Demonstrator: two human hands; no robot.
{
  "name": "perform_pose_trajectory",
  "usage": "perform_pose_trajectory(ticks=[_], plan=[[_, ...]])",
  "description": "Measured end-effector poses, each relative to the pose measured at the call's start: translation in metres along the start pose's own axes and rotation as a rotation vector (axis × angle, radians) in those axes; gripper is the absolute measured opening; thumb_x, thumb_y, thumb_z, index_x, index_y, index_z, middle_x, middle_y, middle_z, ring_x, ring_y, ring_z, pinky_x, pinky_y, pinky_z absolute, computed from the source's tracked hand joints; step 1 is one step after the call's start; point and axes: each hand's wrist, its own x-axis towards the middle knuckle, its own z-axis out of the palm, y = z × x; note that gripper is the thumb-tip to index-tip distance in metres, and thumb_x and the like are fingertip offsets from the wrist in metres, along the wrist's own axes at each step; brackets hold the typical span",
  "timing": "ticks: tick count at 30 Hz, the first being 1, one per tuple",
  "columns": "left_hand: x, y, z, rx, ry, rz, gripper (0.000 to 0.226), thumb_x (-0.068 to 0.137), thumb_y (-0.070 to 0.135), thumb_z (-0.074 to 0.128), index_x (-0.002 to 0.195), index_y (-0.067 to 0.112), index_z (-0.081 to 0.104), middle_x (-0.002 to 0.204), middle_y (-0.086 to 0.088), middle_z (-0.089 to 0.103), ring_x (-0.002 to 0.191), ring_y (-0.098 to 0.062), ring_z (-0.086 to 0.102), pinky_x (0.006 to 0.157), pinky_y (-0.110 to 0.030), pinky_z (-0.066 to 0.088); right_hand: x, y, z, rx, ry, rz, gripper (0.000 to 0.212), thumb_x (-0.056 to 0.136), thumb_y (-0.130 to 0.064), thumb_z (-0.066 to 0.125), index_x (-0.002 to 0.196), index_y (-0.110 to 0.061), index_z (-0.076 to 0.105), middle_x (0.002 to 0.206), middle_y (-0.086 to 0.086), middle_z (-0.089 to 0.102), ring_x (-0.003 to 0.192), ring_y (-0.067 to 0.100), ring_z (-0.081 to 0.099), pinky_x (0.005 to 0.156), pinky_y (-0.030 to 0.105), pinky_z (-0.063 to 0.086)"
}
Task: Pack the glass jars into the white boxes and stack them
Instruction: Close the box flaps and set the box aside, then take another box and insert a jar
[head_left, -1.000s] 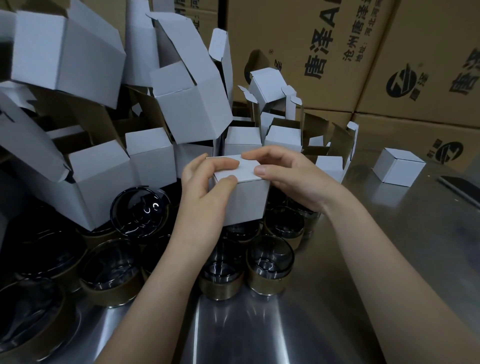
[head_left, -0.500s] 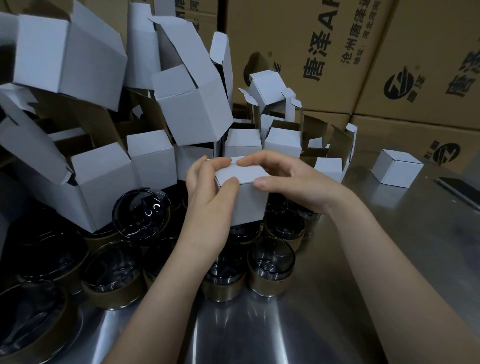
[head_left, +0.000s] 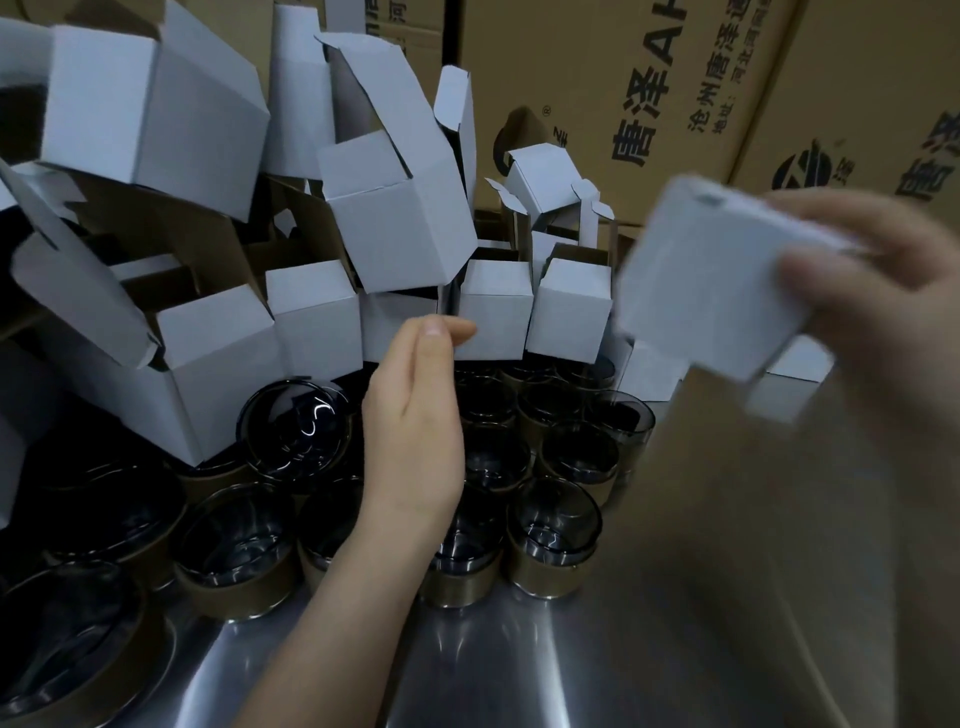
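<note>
The right hand (head_left: 878, 301), blurred, grips a closed white box (head_left: 711, 280) in the air at the right, above the counter (head_left: 571, 670). The left hand (head_left: 415, 415) hovers over the jars (head_left: 553, 540) with loose, nearly straight fingers, holding nothing.

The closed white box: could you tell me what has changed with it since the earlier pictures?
The right hand alone grips the closed white box and has carried it up and rightward. The left hand has let go and hovers open above the glass jars. Jars and the open boxes stayed put.
</note>
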Motion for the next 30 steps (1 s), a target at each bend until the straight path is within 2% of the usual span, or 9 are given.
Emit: perform_pose_trajectory(ticks=[2,4,7,9,11,17,19,25,30], plan=[[-0.001,0.0,0.001,0.024,-0.024,-0.006,0.037,0.094,0.04,0.034,0.093,0.027,0.069,0.091,0.011,0.066,0.087,0.01,0.058,0.075,-0.008,0.044,-0.001,0.012,-0.037,-0.083,0.158,0.066,0.049,0.077,-0.057,0.074,0.117,-0.03,0.067,0.117,0.001,0.068,0.106,0.025,0.067,0.076,0.04,0.059],[-0.003,-0.001,0.002,0.062,-0.047,-0.004,0.032,0.1,0.031,0.039,0.091,0.026,0.069,0.087,0.003,0.064,0.076,0.007,0.054,0.067,-0.006,0.042,0.002,0.04,-0.068,-0.157,0.298,0.177,0.045,0.077,-0.057,0.075,0.114,-0.033,0.066,0.115,0.0,0.069,0.102,0.022,0.069,0.075,0.042,0.059],[-0.003,-0.001,0.003,0.092,-0.075,-0.02,0.03,0.101,0.021,0.044,0.086,0.025,0.069,0.067,0.007,0.059,0.065,0.002,0.052,0.06,-0.008,0.041,0.005,0.095,-0.097,-0.197,0.415,0.478,0.065,0.074,-0.062,0.073,0.128,-0.029,0.057,0.133,0.002,0.06,0.118,0.025,0.061,0.098,0.051,0.049],[-0.004,-0.001,0.004,0.112,-0.094,-0.029,0.027,0.099,0.018,0.047,0.085,0.024,0.069,0.062,0.013,0.055,0.06,0.002,0.05,0.058,-0.008,0.039,0.005,0.121,-0.102,-0.395,0.534,0.551,0.073,0.064,-0.064,0.074,0.126,-0.03,0.057,0.137,0.001,0.057,0.118,0.024,0.059,0.098,0.05,0.048],[-0.005,-0.001,0.005,0.13,-0.104,-0.024,0.025,0.098,0.016,0.05,0.084,0.024,0.069,0.072,0.012,0.06,0.063,0.004,0.053,0.059,-0.006,0.04,0.005,0.143,-0.099,-0.573,0.594,0.611,0.066,0.067,-0.056,0.077,0.124,-0.028,0.059,0.139,0.008,0.054,0.118,0.033,0.057,0.096,0.055,0.049],[-0.006,-0.003,0.004,0.184,-0.148,-0.039,0.022,0.095,0.016,0.054,0.086,0.029,0.069,0.087,0.01,0.065,0.065,0.001,0.054,0.059,-0.008,0.039,0.015,0.196,-0.102,-0.771,0.548,0.787,0.064,0.076,-0.046,0.079,0.127,-0.013,0.059,0.14,0.023,0.046,0.131,0.043,0.036,0.108,0.054,0.036],[-0.006,-0.004,0.005,0.191,-0.161,-0.05,0.022,0.095,0.017,0.054,0.087,0.031,0.068,0.09,0.011,0.065,0.058,0.001,0.052,0.055,-0.01,0.039,0.018,0.206,-0.106,-0.795,0.561,0.794,0.064,0.077,-0.045,0.078,0.129,-0.011,0.058,0.14,0.026,0.043,0.132,0.044,0.032,0.109,0.055,0.033],[-0.007,-0.004,0.004,0.204,-0.161,-0.051,0.022,0.093,0.019,0.054,0.085,0.035,0.067,0.089,0.016,0.064,0.056,0.0,0.049,0.055,-0.013,0.038,0.032,0.237,-0.124,-0.752,0.539,0.826,0.067,0.082,-0.045,0.071,0.136,-0.013,0.048,0.144,0.022,0.04,0.13,0.047,0.038,0.104,0.058,0.039],[-0.008,-0.005,0.005,0.231,-0.173,-0.043,0.02,0.092,0.022,0.055,0.086,0.037,0.066,0.092,0.018,0.063,0.058,-0.002,0.049,0.057,-0.016,0.037,0.045,0.26,-0.137,-0.847,0.447,0.875,0.068,0.084,-0.049,0.059,0.142,-0.017,0.041,0.141,0.025,0.043,0.128,0.048,0.039,0.104,0.062,0.037]])
